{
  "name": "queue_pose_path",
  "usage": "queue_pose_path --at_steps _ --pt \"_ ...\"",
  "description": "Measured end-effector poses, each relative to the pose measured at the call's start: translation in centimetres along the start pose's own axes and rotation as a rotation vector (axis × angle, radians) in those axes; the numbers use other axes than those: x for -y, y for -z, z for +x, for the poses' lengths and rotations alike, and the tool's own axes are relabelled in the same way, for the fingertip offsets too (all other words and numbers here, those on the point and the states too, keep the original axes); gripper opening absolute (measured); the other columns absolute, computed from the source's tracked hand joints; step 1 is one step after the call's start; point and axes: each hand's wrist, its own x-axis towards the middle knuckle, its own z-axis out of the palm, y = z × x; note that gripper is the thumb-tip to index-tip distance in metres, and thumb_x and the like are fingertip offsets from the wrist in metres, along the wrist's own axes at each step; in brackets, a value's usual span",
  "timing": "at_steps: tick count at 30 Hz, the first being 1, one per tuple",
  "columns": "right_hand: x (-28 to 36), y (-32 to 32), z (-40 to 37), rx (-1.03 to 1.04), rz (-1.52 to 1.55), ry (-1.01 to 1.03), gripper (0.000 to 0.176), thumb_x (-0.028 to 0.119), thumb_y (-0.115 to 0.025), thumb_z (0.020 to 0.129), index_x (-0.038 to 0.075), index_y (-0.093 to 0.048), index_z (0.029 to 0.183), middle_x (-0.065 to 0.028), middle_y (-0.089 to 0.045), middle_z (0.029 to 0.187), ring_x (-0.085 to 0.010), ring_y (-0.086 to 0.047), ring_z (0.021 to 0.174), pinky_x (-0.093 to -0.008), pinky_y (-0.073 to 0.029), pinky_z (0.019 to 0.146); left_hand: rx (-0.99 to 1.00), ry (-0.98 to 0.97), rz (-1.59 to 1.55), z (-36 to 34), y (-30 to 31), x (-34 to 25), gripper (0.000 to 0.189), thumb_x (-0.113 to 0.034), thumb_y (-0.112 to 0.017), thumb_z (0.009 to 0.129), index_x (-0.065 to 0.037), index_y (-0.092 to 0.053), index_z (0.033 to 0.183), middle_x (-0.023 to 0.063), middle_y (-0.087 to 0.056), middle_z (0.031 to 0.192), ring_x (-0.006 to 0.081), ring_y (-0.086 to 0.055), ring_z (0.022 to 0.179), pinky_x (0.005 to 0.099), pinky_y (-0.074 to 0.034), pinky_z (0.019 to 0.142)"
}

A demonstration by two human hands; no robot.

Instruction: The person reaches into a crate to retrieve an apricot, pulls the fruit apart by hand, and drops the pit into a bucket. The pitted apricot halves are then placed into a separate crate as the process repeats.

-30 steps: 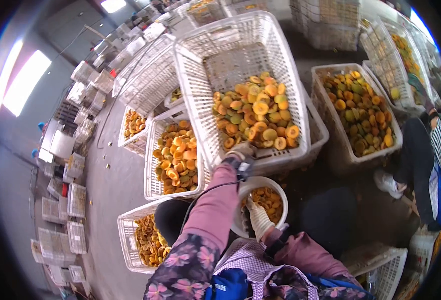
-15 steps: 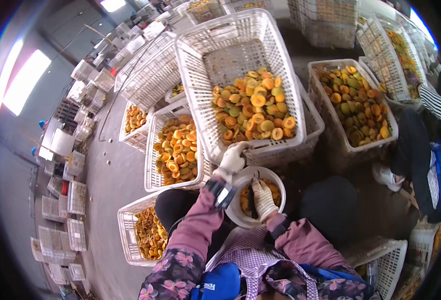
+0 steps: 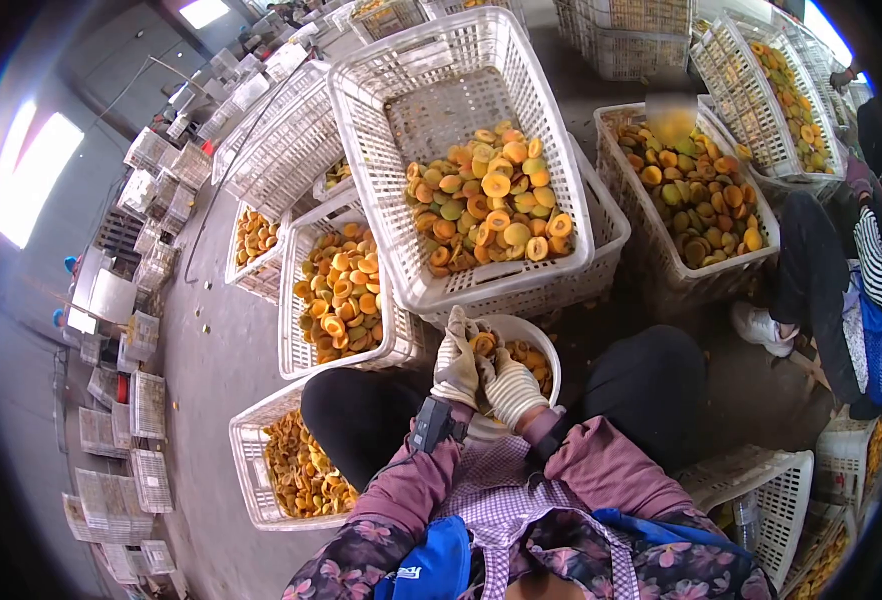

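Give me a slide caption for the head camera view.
Gloved left hand and right hand close together over a white bucket of cut fruit, with a fruit crate beyond.

A fruit-processing shed is indicated by the grey floor, lined along its left edge with crates. Halved fruit is heaped in more crates, and gloves are worn.

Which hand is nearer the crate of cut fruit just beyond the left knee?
Left. The left hand is just right of that crate; the right hand is farther right, over the white bucket.
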Motion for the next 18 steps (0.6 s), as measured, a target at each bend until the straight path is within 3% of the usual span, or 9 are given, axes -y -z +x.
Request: queue_pose_path --at_steps 6,8,9,11,13,15,16,17,18 --pt "-2.0 -1.4 0.3 0.129 0.058 0.139 0.046 0.039 -0.036 0.091 0.001 -0.052 0.111 -0.0264 -0.061 0.089 -0.0421 -0.058 0.087 -0.0449 -0.045 0.076 0.237 -0.028 0.045 -0.6 0.3 -0.8 0.041 -0.046 -0.042 0.093 -0.011 -0.045 0.071 0.0048 -0.046 0.064 0.0153 -0.047 0.053 0.0269 -0.041 0.050" --pt "-2.8 -1.9 0.5 0.257 0.237 0.365 0.041 0.036 -0.035 0.093 0.003 -0.055 0.107 -0.0204 -0.063 0.082 -0.0368 -0.060 0.076 -0.0400 -0.047 0.071 0.582 -0.085 0.270 -0.8 1.2 -1.4 0.043 -0.039 -0.040 0.095 -0.007 -0.049 0.123 -0.0011 -0.049 0.079 0.0136 -0.041 0.058 0.0272 -0.043 0.056" --pt "-3.2 -2.0 0.7 0.405 0.421 0.233 0.038 0.036 -0.038 0.093 0.006 -0.058 0.104 -0.0133 -0.063 0.078 -0.0263 -0.059 0.070 -0.0352 -0.046 0.064 0.435 -0.299 0.457 -1.3 1.2 -1.0 0.035 -0.039 -0.043 0.094 -0.007 -0.057 0.091 0.0018 -0.049 0.065 0.0146 -0.047 0.053 0.0259 -0.040 0.047" --pt "-2.3 -1.9 0.1 0.617 0.762 -0.151 0.031 0.034 -0.046 0.091 0.009 -0.063 0.099 -0.0021 -0.063 0.073 -0.0127 -0.057 0.059 -0.0280 -0.045 0.053 0.297 -0.110 0.636 1.5 4.5 -0.2 0.032 -0.030 -0.042 0.095 -0.004 -0.057 0.106 0.0034 -0.060 0.074 0.0153 -0.055 0.064 0.0274 -0.046 0.055" --pt "1.5 1.3 -2.8 0.615 0.842 -0.228 0.034 0.041 -0.049 0.090 0.011 -0.063 0.097 -0.0019 -0.063 0.078 -0.0132 -0.058 0.065 -0.0269 -0.046 0.053 0.348 -0.180 0.341 2.1 4.0 -2.8 0.033 -0.029 -0.041 0.094 -0.003 -0.055 0.109 0.0059 -0.059 0.082 0.0164 -0.055 0.073 0.0286 -0.046 0.062" --pt "-7.3 -9.9 1.3 0.411 1.183 -0.109 0.051 0.053 -0.046 0.087 0.011 -0.059 0.113 -0.0005 -0.063 0.094 -0.0186 -0.058 0.083 -0.0310 -0.048 0.071 0.308 -0.211 -0.105 5.7 3.2 -5.8 0.034 -0.029 -0.041 0.093 -0.002 -0.053 0.112 0.0083 -0.058 0.091 0.0175 -0.054 0.083 0.0297 -0.046 0.070" --pt "-6.2 -10.3 1.6 0.274 1.220 -0.207 0.058 0.062 -0.044 0.083 0.012 -0.061 0.107 -0.0010 -0.063 0.089 -0.0188 -0.058 0.079 -0.0309 -0.047 0.070 0.270 -0.190 -0.296 7.5 2.4 -7.2 0.035 -0.028 -0.041 0.093 -0.002 -0.052 0.113 0.0096 -0.058 0.095 0.0181 -0.054 0.088 0.0303 -0.046 0.073" --pt "-0.8 -1.9 -1.8 0.471 1.022 -0.481 0.059 0.068 -0.043 0.080 0.014 -0.062 0.095 -0.0010 -0.062 0.077 -0.0181 -0.056 0.065 -0.0326 -0.045 0.058 0.222 -0.168 -0.402 9.1 1.5 -8.7 0.036 -0.028 -0.041 0.093 -0.002 -0.051 0.115 0.0108 -0.058 0.099 0.0186 -0.053 0.092 0.0308 -0.046 0.077" --pt "-3.6 -7.4 1.5 0.333 1.049 -0.347 0.054 0.067 -0.043 0.080 0.016 -0.059 0.082 -0.0007 -0.054 0.061 -0.0161 -0.048 0.048 -0.0330 -0.037 0.044 0.191 -0.145 -0.401 11.0 0.4 -9.2 0.037 -0.028 -0.041 0.092 -0.001 -0.050 0.116 0.0120 -0.057 0.103 0.0192 -0.053 0.097 0.0314 -0.046 0.081"
